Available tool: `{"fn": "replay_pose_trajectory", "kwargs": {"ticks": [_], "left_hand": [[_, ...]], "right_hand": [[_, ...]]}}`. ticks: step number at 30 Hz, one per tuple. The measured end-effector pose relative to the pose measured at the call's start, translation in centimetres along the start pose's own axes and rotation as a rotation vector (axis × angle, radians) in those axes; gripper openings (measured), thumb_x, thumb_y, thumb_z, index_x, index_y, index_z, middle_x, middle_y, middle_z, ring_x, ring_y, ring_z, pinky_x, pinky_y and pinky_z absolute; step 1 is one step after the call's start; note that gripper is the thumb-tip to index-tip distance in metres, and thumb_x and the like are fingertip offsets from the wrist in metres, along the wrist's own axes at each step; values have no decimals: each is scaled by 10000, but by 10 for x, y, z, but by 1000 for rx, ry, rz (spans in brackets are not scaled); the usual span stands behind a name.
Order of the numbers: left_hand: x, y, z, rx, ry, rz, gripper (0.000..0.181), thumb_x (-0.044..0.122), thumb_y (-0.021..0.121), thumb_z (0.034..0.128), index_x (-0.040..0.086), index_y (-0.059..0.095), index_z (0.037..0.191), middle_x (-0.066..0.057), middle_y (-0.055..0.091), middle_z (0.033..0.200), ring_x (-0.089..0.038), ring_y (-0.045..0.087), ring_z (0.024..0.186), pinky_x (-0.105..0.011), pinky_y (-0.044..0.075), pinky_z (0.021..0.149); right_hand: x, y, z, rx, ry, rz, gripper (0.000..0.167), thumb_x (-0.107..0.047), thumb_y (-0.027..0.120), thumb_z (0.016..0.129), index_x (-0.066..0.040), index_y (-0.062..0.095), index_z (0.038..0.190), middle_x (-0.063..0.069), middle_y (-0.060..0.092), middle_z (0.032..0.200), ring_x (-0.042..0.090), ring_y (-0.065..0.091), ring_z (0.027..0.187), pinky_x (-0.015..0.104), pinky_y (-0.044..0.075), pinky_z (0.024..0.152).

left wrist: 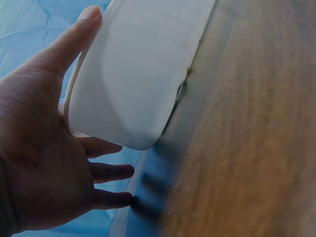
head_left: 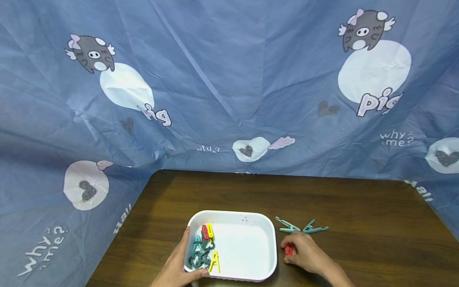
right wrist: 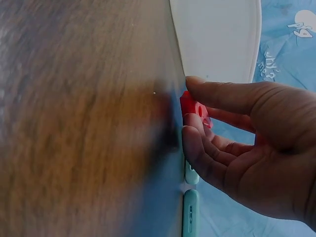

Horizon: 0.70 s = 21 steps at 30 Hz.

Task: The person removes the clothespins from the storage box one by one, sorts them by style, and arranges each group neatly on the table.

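Right of the white tray [head_left: 244, 247], the right hand [head_left: 304, 251] pinches a red clip [right wrist: 187, 104], its fingers hiding too much to tell its long axis or facing. The left hand [head_left: 176, 261] lies spread against the tray's near-left corner, wrist cut off by the head view's edge.

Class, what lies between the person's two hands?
The head view shows a white tray between the left hand and right hand, with clothespins at its left end.

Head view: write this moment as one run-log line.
left hand: touches tray | right hand: holds red clip | tray: assorted clips inside | tabletop: two teal clips
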State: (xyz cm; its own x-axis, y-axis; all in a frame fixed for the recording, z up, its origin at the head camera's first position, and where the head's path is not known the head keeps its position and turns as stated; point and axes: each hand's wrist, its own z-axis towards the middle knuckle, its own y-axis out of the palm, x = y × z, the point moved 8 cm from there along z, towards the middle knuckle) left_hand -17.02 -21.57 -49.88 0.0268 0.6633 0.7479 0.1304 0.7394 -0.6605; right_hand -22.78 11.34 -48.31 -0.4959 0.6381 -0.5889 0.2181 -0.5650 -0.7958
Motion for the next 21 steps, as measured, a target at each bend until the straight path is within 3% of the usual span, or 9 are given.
{"fn": "replay_pose_trajectory", "kwargs": {"ticks": [11, 21], "left_hand": [[4, -2, -1, 24, 47, 45, 1264, 420, 883, 718, 48, 73, 1614, -297, 280, 1611, -489, 352, 1446, -643, 378, 1111], [1, 0, -1, 8, 12, 33, 1266, 410, 886, 711, 40, 77, 1611, -303, 252, 1619, -488, 316, 1462, -653, 344, 1131]], "right_hand": [[1, 4, 1, 4, -3, -30, 261, -100, 897, 674, -139, 717, 858, -77, 585, 824, -21, 487, 755, 178, 430, 623], [1, 3, 1, 24, -31, -28, 264, -93, 893, 676, -130, 726, 876, -58, 619, 870, 5, 524, 774, 188, 451, 639]]}}
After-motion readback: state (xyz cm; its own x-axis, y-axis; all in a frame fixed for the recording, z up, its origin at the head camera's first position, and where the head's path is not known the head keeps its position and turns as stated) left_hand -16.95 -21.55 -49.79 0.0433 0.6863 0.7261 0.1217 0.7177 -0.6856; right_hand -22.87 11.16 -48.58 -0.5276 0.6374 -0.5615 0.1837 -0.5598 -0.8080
